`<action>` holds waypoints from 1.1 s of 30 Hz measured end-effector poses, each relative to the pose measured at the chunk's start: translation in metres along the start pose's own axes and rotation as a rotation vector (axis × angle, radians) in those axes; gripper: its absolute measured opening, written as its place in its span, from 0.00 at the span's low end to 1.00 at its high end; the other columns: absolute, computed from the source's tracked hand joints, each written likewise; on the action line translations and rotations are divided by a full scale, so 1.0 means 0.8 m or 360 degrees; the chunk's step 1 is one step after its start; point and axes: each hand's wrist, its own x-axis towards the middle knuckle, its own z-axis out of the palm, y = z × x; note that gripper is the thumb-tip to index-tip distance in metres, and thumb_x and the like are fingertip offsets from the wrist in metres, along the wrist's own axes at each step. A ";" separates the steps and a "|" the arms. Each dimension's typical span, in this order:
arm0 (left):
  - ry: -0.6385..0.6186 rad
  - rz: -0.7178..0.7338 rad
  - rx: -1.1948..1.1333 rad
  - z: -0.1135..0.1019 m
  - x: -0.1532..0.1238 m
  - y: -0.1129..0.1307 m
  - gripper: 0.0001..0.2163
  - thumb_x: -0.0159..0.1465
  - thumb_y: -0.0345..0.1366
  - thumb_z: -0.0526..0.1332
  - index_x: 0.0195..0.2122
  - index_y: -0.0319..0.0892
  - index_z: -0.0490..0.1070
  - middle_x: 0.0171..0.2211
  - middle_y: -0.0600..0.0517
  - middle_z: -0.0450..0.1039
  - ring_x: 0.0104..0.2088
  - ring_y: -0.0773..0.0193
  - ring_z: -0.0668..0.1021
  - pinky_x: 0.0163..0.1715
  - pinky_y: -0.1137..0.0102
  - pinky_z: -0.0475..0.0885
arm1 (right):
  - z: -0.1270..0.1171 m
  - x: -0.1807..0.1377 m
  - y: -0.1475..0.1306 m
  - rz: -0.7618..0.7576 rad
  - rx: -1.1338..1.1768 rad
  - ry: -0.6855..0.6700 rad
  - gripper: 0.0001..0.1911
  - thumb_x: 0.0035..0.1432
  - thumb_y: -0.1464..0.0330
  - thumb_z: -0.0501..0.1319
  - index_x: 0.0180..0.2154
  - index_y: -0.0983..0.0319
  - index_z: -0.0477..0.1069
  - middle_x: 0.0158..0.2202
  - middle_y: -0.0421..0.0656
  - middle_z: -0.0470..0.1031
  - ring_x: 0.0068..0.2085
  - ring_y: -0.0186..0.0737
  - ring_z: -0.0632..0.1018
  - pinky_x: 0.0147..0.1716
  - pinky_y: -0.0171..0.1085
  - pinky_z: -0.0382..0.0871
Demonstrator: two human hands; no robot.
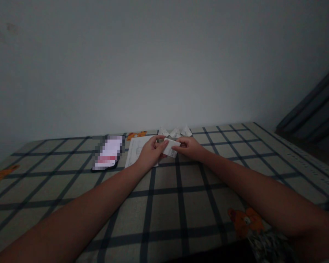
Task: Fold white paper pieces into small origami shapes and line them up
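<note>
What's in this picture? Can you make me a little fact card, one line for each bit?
Left hand: holds small white paper
Right hand: holds its other side
Behind hands: three pointed paper shapes, near the wall
By left hand: printed sheet
Further left: phone, lit, too blocky to read
Cloth: checked, with orange bears

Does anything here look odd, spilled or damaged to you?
Two things: the phone on the left is blurred into coarse blocks, and a brownish patch marks the wall high at far left; stain or damage, I can't tell. I see nothing spilled near the folded paper being held.
</note>
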 end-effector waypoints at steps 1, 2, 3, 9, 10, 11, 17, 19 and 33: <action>-0.0016 0.0014 0.0001 0.000 0.000 0.001 0.24 0.56 0.50 0.61 0.48 0.40 0.67 0.22 0.54 0.71 0.21 0.67 0.73 0.21 0.72 0.71 | 0.000 0.000 0.000 0.0000 0.0015 0.0005 0.10 0.51 0.64 0.61 0.26 0.67 0.69 0.23 0.38 0.69 0.25 0.29 0.66 0.25 0.30 0.58; -0.0034 0.0035 0.0020 0.000 -0.001 0.002 0.23 0.56 0.50 0.60 0.47 0.40 0.68 0.23 0.54 0.71 0.22 0.67 0.73 0.21 0.72 0.71 | 0.000 0.000 0.000 -0.0003 0.0037 0.0003 0.11 0.51 0.64 0.61 0.26 0.67 0.69 0.23 0.38 0.69 0.25 0.29 0.66 0.25 0.30 0.58; -0.0049 0.0060 0.0051 0.000 -0.002 0.003 0.21 0.57 0.50 0.60 0.44 0.40 0.70 0.24 0.53 0.72 0.22 0.67 0.73 0.21 0.73 0.71 | 0.000 0.000 0.000 -0.0006 0.0072 -0.0002 0.11 0.51 0.64 0.61 0.26 0.67 0.69 0.23 0.39 0.69 0.25 0.30 0.67 0.25 0.31 0.59; 0.0017 0.0134 0.0137 0.000 -0.009 0.009 0.18 0.58 0.50 0.59 0.38 0.40 0.72 0.27 0.53 0.73 0.24 0.67 0.73 0.20 0.75 0.71 | 0.006 0.000 0.010 0.0066 0.0551 -0.0257 0.16 0.49 0.63 0.64 0.37 0.66 0.70 0.33 0.43 0.75 0.33 0.35 0.74 0.32 0.33 0.66; 0.0027 0.0141 0.0130 0.000 -0.009 0.009 0.17 0.58 0.49 0.58 0.38 0.40 0.72 0.27 0.53 0.73 0.23 0.68 0.73 0.20 0.75 0.71 | 0.008 0.000 0.012 0.0087 0.0596 -0.0308 0.16 0.49 0.63 0.64 0.38 0.66 0.70 0.34 0.44 0.75 0.33 0.35 0.74 0.33 0.34 0.67; 0.0035 0.0149 0.0131 0.000 -0.009 0.009 0.17 0.58 0.49 0.58 0.38 0.40 0.72 0.27 0.53 0.73 0.23 0.68 0.73 0.19 0.76 0.71 | 0.008 0.000 0.014 0.0107 0.0603 -0.0339 0.16 0.49 0.63 0.64 0.38 0.66 0.70 0.34 0.44 0.75 0.33 0.35 0.74 0.33 0.34 0.67; 0.0049 0.0203 0.0247 -0.001 -0.012 0.013 0.17 0.60 0.49 0.57 0.38 0.39 0.72 0.23 0.55 0.72 0.19 0.70 0.72 0.16 0.77 0.67 | 0.006 0.000 0.008 0.0077 0.0564 -0.0342 0.14 0.52 0.63 0.62 0.39 0.66 0.70 0.30 0.41 0.74 0.28 0.32 0.72 0.29 0.32 0.67; 0.0046 0.0203 0.0263 -0.001 -0.013 0.015 0.16 0.60 0.48 0.57 0.38 0.40 0.72 0.21 0.56 0.71 0.17 0.70 0.72 0.15 0.78 0.65 | 0.005 0.000 0.005 0.0069 0.0521 -0.0325 0.13 0.52 0.64 0.62 0.38 0.66 0.70 0.29 0.41 0.73 0.28 0.31 0.72 0.28 0.32 0.66; 0.0047 0.0192 0.0183 0.002 -0.011 0.007 0.17 0.57 0.48 0.61 0.40 0.41 0.67 0.24 0.54 0.74 0.20 0.68 0.73 0.19 0.75 0.67 | 0.007 0.001 0.009 0.0123 0.0573 -0.0308 0.13 0.53 0.66 0.61 0.39 0.66 0.68 0.33 0.43 0.75 0.30 0.33 0.74 0.29 0.33 0.69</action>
